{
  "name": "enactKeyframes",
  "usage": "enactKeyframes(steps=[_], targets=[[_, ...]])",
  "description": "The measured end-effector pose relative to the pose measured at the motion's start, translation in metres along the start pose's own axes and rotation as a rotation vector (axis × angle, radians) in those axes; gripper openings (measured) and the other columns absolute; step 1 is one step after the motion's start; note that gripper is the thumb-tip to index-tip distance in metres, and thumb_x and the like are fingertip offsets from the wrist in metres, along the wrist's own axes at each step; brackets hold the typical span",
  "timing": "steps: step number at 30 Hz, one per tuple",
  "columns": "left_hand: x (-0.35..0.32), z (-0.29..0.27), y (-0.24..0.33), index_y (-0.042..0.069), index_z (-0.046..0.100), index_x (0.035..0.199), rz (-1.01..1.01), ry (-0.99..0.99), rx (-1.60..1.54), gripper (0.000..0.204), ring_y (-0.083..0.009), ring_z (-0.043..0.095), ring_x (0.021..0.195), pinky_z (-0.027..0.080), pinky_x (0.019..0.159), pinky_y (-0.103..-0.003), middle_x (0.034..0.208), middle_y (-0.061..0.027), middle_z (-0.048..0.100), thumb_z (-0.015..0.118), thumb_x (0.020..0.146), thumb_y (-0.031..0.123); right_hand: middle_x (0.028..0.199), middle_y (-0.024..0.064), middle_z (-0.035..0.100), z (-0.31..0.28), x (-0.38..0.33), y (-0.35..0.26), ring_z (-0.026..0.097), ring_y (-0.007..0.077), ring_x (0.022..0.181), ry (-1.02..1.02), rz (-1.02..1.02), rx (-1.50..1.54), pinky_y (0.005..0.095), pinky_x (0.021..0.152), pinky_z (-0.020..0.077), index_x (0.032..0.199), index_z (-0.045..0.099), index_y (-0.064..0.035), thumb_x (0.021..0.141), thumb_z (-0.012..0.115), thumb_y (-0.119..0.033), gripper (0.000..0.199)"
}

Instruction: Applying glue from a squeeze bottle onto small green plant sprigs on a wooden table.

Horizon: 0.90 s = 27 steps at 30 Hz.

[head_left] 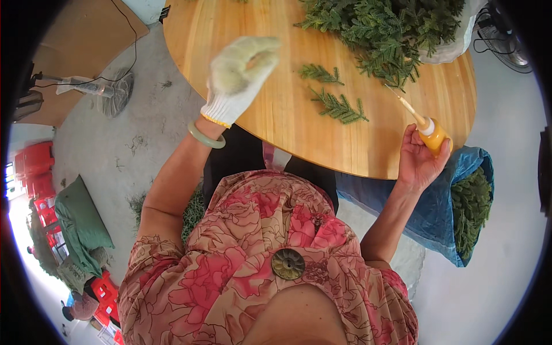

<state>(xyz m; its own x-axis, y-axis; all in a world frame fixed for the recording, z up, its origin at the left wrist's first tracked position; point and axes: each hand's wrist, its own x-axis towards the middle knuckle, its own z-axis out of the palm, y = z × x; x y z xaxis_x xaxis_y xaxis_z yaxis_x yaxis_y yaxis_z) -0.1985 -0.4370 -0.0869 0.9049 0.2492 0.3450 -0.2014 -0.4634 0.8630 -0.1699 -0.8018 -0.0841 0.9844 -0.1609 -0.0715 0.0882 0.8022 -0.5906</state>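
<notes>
My left hand [241, 66], in a white knitted glove with a yellowish palm, is raised over the left side of the round wooden table [270, 109]. Its fingers curl round to meet the thumb with a gap inside; blur hides whether anything is pinched. My bare right hand [418, 161] is closed round a yellow squeeze bottle [435, 138] with a white collar and a long, thin-tipped nozzle, tilted up and left beyond the table's near right edge. Between my hands lie two green needle sprigs, the smaller one [321, 73] farther away and the larger one [340, 107] nearer.
A heap of green branches [385, 29] covers the far right of the table, beside a whitish bag [454, 49]. Below the right edge stands a blue sack [411, 210] of greenery. On the floor at left are a plastic-wrapped fan [115, 92] and a green sack [83, 221].
</notes>
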Motion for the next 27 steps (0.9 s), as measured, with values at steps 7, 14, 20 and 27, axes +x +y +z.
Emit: enactKeyframes(steps=[7, 14, 20, 27], targets=[[0.027, 0.033, -0.017, 0.013, 0.070, 0.112, 0.512, -0.336, 0.404, 0.028, -0.0270, 0.062, 0.101, 0.048, 0.094, -0.038, 0.112, -0.0079, 0.069, 0.064, 0.086, 0.022, 0.111, 0.0167, 0.066, -0.007, 0.000, -0.003, 0.061, 0.0254, 0.080, -0.114, 0.069, 0.044, 0.0459, 0.096, 0.0491, 0.114, 0.060, -0.0018, 0.088, 0.071, -0.031, 0.041], [0.037, 0.037, -0.024, 0.009, 0.074, 0.104, 0.120, -0.331, 0.221, 0.022, -0.0237, 0.066, 0.088, 0.052, 0.082, -0.033, 0.100, -0.0080, 0.073, 0.063, 0.088, 0.019, 0.109, 0.0165, 0.066, -0.010, -0.003, -0.005, 0.061, 0.0248, 0.080, -0.052, 0.021, 0.025, 0.0459, 0.095, 0.0497, 0.113, 0.060, -0.0013, 0.088, 0.070, -0.032, 0.041], [0.047, 0.006, -0.001, -0.002, 0.070, 0.109, -0.359, -0.518, -0.459, 0.027, -0.0115, 0.065, 0.079, 0.052, 0.073, -0.024, 0.091, -0.0052, 0.070, 0.067, 0.088, 0.015, 0.109, 0.0161, 0.066, -0.019, -0.002, -0.009, 0.061, 0.0246, 0.081, -0.083, 0.039, 0.037, 0.0451, 0.094, 0.0495, 0.113, 0.060, -0.0016, 0.089, 0.069, -0.033, 0.041], [0.045, -0.010, -0.009, -0.001, 0.069, 0.113, -0.511, -0.483, -0.608, 0.029, -0.0084, 0.062, 0.072, 0.051, 0.066, -0.020, 0.087, -0.0043, 0.068, 0.067, 0.088, 0.015, 0.112, 0.0163, 0.066, -0.020, -0.006, -0.012, 0.064, 0.0269, 0.092, -0.025, 0.017, 0.054, 0.0456, 0.097, 0.0481, 0.115, 0.058, -0.0025, 0.088, 0.070, -0.032, 0.042]])
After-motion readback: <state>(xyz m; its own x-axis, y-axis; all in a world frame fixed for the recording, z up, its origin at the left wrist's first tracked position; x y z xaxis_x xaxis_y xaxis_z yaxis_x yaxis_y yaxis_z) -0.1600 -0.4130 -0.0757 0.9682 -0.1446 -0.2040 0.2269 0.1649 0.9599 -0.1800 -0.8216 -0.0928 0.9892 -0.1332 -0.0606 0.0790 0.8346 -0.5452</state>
